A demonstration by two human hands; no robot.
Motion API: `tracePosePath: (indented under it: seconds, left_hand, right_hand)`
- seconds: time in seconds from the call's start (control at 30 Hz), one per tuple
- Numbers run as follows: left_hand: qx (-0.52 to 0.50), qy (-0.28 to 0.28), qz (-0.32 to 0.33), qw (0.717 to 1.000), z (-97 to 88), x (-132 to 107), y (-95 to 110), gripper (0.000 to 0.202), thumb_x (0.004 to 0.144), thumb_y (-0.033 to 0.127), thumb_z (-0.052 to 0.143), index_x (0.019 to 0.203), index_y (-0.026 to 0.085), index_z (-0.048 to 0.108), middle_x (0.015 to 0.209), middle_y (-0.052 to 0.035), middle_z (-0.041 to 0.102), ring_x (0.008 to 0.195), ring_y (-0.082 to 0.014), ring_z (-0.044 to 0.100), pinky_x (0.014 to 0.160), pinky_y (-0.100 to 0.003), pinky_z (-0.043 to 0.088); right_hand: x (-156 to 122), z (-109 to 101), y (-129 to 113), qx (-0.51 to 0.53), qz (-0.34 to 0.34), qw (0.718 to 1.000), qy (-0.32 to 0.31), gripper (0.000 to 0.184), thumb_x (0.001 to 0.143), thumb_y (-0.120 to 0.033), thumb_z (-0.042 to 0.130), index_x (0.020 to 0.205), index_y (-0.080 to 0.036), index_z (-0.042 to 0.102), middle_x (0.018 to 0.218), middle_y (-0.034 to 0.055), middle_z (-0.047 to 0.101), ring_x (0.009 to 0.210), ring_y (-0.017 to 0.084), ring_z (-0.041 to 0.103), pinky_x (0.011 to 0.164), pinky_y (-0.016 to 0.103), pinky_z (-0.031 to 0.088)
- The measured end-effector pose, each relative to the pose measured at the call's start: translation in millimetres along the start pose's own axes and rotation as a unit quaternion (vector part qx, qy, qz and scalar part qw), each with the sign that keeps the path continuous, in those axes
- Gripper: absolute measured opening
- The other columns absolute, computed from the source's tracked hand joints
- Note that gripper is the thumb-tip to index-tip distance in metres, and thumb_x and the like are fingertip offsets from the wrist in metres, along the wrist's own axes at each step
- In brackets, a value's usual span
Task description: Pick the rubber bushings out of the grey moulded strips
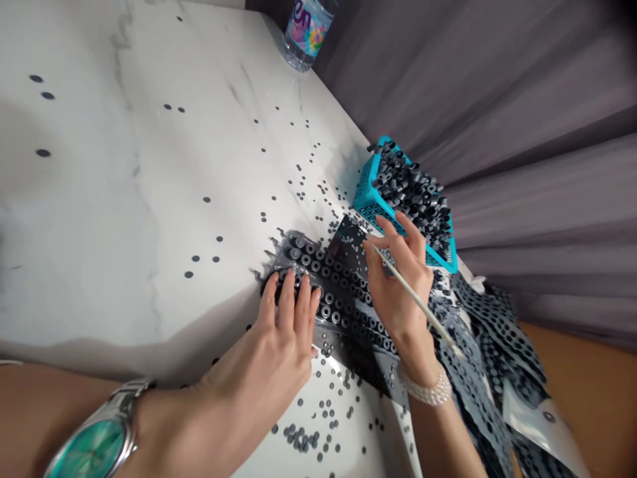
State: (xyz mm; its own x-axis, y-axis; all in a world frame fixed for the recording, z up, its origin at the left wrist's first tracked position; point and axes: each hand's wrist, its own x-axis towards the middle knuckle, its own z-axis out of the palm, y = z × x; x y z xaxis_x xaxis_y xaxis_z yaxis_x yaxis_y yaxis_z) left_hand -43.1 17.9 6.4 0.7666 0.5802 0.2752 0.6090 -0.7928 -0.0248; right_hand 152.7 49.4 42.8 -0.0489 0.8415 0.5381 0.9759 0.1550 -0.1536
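Note:
My left hand (pixel 281 335) lies flat with fingers stretched out on a dark sheet (pixel 343 292) studded with small black rings, pressing its near end. My right hand (pixel 398 279) holds a thin white stick (pixel 423 307) between thumb and fingers, its tip at the sheet's far part. A watch with a teal face sits on my left wrist, a pearl bracelet on my right.
A teal basket (pixel 371 189) heaped with black ring strips stands just beyond my right hand. Small black discs (pixel 308 438) are scattered over the white marble table (pixel 124 199). Punched sheets (pixel 478 372) hang off the table's right edge. A water bottle (pixel 307 30) stands far back by grey curtains.

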Motion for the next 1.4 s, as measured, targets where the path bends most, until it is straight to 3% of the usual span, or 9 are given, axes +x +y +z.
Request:
tracePosePath:
  seconds: [0.2,0.33,0.43,0.63,0.8,1.13,1.2,1.3,1.4]
  left_hand:
    - [-0.004,0.003,0.000,1.000,-1.0,-1.5,0.2,0.068,0.078,0.049,0.067,0.129,0.004,0.058,0.132,-0.0265,0.056,0.120,-0.0447,0.056,0.097,-0.055,0.048]
    - [0.001,0.004,0.004,1.000,-1.6,-1.0,0.3,0.063,0.080,0.048,0.066,0.124,0.003,0.063,0.128,-0.0259,0.060,0.118,-0.0444,0.057,0.098,-0.056,0.047]
    - [0.005,0.009,0.004,1.000,-1.9,0.0,0.4,0.062,0.080,0.047,0.066,0.122,0.003,0.065,0.127,-0.0261,0.062,0.117,-0.0437,0.059,0.098,-0.055,0.046]
    - [0.012,-0.018,0.005,1.000,-1.9,-1.4,3.5,0.063,0.081,0.048,0.064,0.125,0.004,0.063,0.130,-0.0258,0.060,0.120,-0.0443,0.056,0.102,-0.058,0.041]
    - [0.018,-0.043,0.002,0.999,-0.1,-3.1,7.3,0.062,0.081,0.047,0.064,0.127,0.006,0.062,0.135,-0.0259,0.056,0.124,-0.0447,0.052,0.107,-0.062,0.035]
    - [0.026,-0.050,0.001,0.998,-4.2,-1.7,4.1,0.059,0.086,0.044,0.058,0.131,0.006,0.059,0.136,-0.0235,0.056,0.124,-0.0416,0.053,0.105,-0.057,0.040]
    - [0.025,-0.060,-0.002,0.998,-1.5,-3.1,6.8,0.061,0.083,0.043,0.062,0.132,0.008,0.058,0.137,-0.0230,0.055,0.124,-0.0426,0.052,0.106,-0.058,0.038]
    - [0.011,-0.050,-0.015,0.999,3.6,-4.6,10.7,0.064,0.083,0.045,0.062,0.135,0.008,0.055,0.141,-0.0229,0.051,0.128,-0.0439,0.048,0.106,-0.059,0.037]
    - [0.002,-0.034,-0.030,0.999,4.4,-4.4,9.9,0.068,0.085,0.050,0.058,0.137,0.007,0.051,0.143,-0.0241,0.049,0.130,-0.0439,0.047,0.105,-0.059,0.038]
  right_hand:
    - [-8.2,-0.2,-14.2,0.001,-0.013,1.000,-0.008,0.005,0.090,-0.020,0.061,0.088,-0.023,0.066,0.084,0.0022,0.070,0.082,0.018,0.065,0.080,0.040,0.047]
    - [-7.0,10.7,-29.1,0.070,-0.121,0.987,-0.081,0.011,0.088,-0.015,0.062,0.096,-0.022,0.064,0.104,0.0034,0.073,0.105,0.022,0.060,0.088,0.040,0.045]
    - [-6.0,17.8,-32.2,0.090,-0.165,0.977,-0.102,0.011,0.089,-0.012,0.060,0.095,-0.020,0.062,0.114,0.0051,0.072,0.114,0.024,0.057,0.091,0.042,0.043]
    - [-6.2,20.2,-33.1,0.104,-0.170,0.972,-0.128,0.015,0.091,-0.009,0.056,0.102,-0.019,0.059,0.119,0.0077,0.070,0.119,0.024,0.056,0.092,0.042,0.044]
    - [-3.5,19.9,-34.2,0.113,-0.169,0.973,-0.111,0.015,0.089,-0.009,0.056,0.099,-0.020,0.059,0.115,0.0063,0.071,0.117,0.023,0.058,0.089,0.041,0.045]
    - [-2.5,27.1,-33.0,0.094,-0.177,0.970,-0.141,0.020,0.093,-0.011,0.051,0.107,-0.022,0.059,0.119,0.0076,0.068,0.123,0.023,0.054,0.092,0.041,0.048]
    - [1.7,29.2,-29.6,0.079,-0.158,0.977,-0.116,0.019,0.093,-0.011,0.049,0.105,-0.023,0.059,0.117,0.0075,0.068,0.120,0.022,0.056,0.092,0.041,0.049]
    - [8.5,30.3,-20.0,0.050,-0.045,0.998,-0.023,0.014,0.094,-0.015,0.049,0.097,-0.023,0.061,0.113,0.0084,0.067,0.112,0.022,0.061,0.091,0.042,0.052]
    - [9.8,25.6,-12.8,0.030,0.020,0.999,0.014,0.010,0.093,-0.019,0.052,0.092,-0.023,0.062,0.120,0.0097,0.065,0.121,0.026,0.057,0.090,0.046,0.054]
